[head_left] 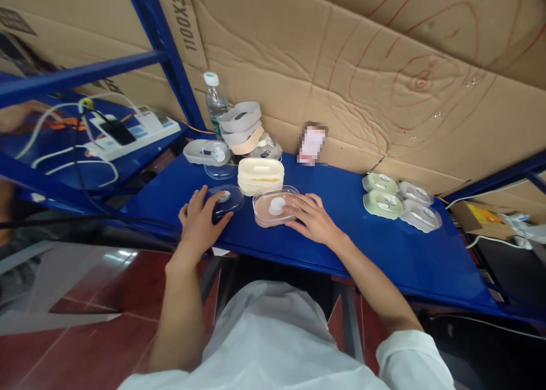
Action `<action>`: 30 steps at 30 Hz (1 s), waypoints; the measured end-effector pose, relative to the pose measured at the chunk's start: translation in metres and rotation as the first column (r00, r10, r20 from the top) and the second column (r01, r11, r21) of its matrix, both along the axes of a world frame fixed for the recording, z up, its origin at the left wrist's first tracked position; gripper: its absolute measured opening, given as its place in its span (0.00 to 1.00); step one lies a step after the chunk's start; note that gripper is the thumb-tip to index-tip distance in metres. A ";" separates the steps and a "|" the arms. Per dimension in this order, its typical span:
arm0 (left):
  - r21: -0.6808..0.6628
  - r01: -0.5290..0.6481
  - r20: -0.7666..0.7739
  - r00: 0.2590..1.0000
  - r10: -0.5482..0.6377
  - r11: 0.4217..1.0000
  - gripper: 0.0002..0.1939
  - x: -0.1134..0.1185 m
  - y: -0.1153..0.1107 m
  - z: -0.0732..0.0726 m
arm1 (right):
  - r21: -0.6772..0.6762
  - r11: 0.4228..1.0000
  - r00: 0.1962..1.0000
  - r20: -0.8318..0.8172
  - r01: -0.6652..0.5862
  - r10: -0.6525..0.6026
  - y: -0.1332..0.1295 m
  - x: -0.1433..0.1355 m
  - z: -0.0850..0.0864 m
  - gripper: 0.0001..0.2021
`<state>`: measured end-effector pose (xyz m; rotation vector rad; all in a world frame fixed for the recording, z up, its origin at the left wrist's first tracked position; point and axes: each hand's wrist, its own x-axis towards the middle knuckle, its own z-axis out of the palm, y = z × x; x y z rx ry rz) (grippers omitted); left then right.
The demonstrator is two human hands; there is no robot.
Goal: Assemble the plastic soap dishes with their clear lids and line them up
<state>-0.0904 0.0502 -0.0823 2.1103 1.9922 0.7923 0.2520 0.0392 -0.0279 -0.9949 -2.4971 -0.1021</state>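
My left hand (200, 216) rests on a clear lid (232, 199) with a round white label, its fingers apart on the blue table. My right hand (313, 216) lies with spread fingers over the right side of a pinkish oval box (267, 207), which has a clear lid and white round labels on top. Just behind these two stands a stack of cream oval boxes (261, 174). Further left is a grey box (202, 151) with a clear lid beneath its right end. Grey and beige trays (241, 120) are piled behind it.
A water bottle (216, 103) and a phone (313, 145) stand against the cardboard. Two green boxes (383, 203) and two pale grey ones (421, 215) sit at the right. A power strip (136, 137) with cables and another person's hand (29, 114) are at the left.
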 end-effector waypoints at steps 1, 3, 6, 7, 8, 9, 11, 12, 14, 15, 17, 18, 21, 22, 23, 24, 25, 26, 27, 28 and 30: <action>0.011 0.001 -0.002 1.000 -0.001 1.000 0.27 -0.001 0.001 -0.001 | -0.003 1.000 1.000 -0.026 -0.006 0.006 0.004 0.000 0.005 0.17; 0.040 0.012 -0.005 1.000 -0.012 0.999 0.26 -0.003 0.003 -0.003 | -0.010 1.000 0.998 -0.061 -0.013 0.012 0.021 -0.005 0.018 0.15; 0.070 0.048 -0.002 0.999 -0.048 0.996 0.25 -0.009 0.006 -0.004 | -0.009 1.000 0.998 -0.052 -0.018 0.018 0.069 -0.030 0.046 0.15; 0.076 0.057 0.002 0.998 -0.057 0.996 0.25 -0.010 0.006 -0.005 | -0.002 1.000 0.999 -0.043 -0.015 0.015 0.089 -0.042 0.056 0.16; 0.078 0.062 0.006 0.998 -0.062 0.995 0.26 -0.011 0.006 -0.005 | 0.008 1.000 0.999 -0.034 -0.009 0.009 0.111 -0.056 0.067 0.17; 0.080 0.062 0.009 0.998 -0.063 0.995 0.26 -0.011 0.006 -0.005 | 0.014 1.000 1.000 -0.026 -0.001 0.001 0.132 -0.071 0.076 0.18; 0.073 0.055 0.008 0.998 -0.055 0.996 0.26 -0.011 0.005 -0.003 | 0.012 1.000 1.000 -0.008 0.010 -0.010 0.172 -0.102 0.092 0.19; 0.066 0.049 0.006 0.999 -0.050 0.997 0.26 -0.010 0.004 -0.002 | 0.011 1.000 1.000 -0.004 0.010 -0.010 0.189 -0.117 0.097 0.20; 0.052 0.042 0.006 0.999 -0.042 0.998 0.26 -0.008 0.003 0.000 | 0.011 1.000 1.000 -0.011 -0.001 0.001 0.216 -0.144 0.103 0.19; 0.045 0.043 0.010 0.999 -0.043 0.998 0.26 -0.007 0.002 0.001 | 0.003 1.000 1.000 -0.028 -0.012 0.012 0.225 -0.155 0.104 0.18; 0.034 0.050 0.024 0.998 -0.051 0.998 0.26 -0.006 0.002 0.003 | -0.019 0.999 0.996 -0.079 -0.031 0.029 0.231 -0.168 0.106 0.30; 0.030 0.054 0.034 0.998 -0.055 0.998 0.26 -0.006 0.001 0.004 | -0.024 0.999 0.993 -0.113 -0.037 0.034 0.227 -0.170 0.107 0.40; 0.052 0.065 0.081 0.994 -0.069 0.997 0.30 -0.007 -0.002 0.005 | 0.015 0.999 0.941 -0.334 -0.050 0.052 0.191 -0.149 0.112 0.46; 0.078 0.066 0.105 0.992 -0.074 0.995 0.31 -0.008 -0.004 0.007 | 0.031 0.998 0.892 -0.448 -0.052 0.061 0.171 -0.133 0.112 0.39; 0.112 0.066 0.130 0.988 -0.081 0.992 0.32 -0.008 -0.005 0.010 | 0.024 0.998 0.836 -0.546 -0.054 0.059 0.148 -0.113 0.111 0.32; 0.151 0.063 0.155 0.984 -0.087 0.987 0.33 -0.008 -0.004 0.014 | -0.009 0.999 0.787 -0.616 -0.040 0.026 0.124 -0.090 0.107 0.28; 0.191 0.060 0.176 0.980 -0.095 0.980 0.32 -0.008 -0.003 0.019 | -0.069 0.997 0.750 -0.660 -0.022 -0.030 0.098 -0.064 0.101 0.25; 0.227 0.064 0.192 0.975 -0.109 0.972 0.31 -0.007 0.001 0.026 | -0.130 0.992 0.712 -0.696 0.004 -0.094 0.073 -0.038 0.093 0.22; 0.255 0.081 0.198 0.971 -0.134 0.963 0.30 -0.005 0.007 0.032 | -0.187 0.981 0.661 -0.731 0.045 -0.170 0.049 -0.011 0.082 0.20; 0.277 0.117 0.192 0.966 -0.175 0.954 0.30 -0.002 0.015 0.039 | -0.252 0.964 0.613 -0.749 0.086 -0.251 0.027 0.014 0.069 0.20; 0.289 0.236 0.144 0.947 -0.286 0.928 0.30 0.004 0.037 0.051 | -0.386 0.915 0.594 -0.711 0.120 -0.377 -0.013 0.055 0.039 0.19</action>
